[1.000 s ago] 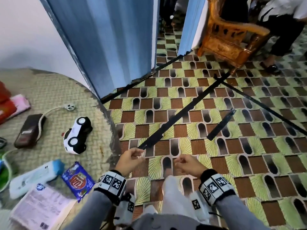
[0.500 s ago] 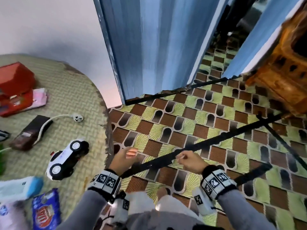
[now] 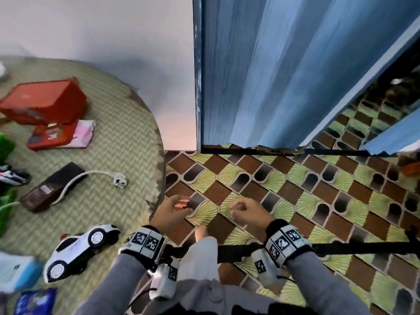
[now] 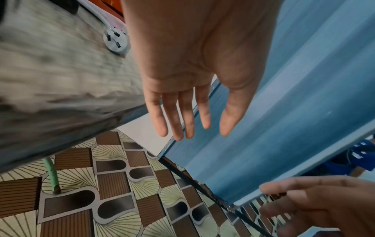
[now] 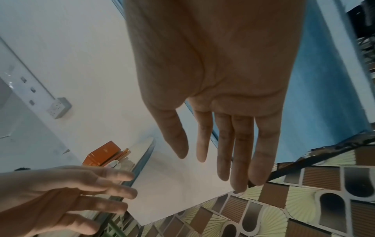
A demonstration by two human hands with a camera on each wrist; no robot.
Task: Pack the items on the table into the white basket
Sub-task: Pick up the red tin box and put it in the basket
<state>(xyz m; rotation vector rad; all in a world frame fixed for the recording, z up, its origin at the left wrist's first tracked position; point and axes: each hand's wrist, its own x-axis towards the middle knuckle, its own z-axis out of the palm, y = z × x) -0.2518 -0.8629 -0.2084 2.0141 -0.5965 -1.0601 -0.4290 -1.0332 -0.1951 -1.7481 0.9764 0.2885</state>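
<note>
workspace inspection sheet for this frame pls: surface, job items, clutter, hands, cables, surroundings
Surface: round table with woven cover, edge worn.
Job's things: toy police car, red box, red packet on a pink one, brown device, blue pouch; white basket not in view.
Clutter: nothing seen.
Hands: left hand and right hand open, empty, over the floor beside the table.
Cables: white cord with plug lying across the brown device.
Surroundings: patterned tile floor, blue door, white wall.
</note>
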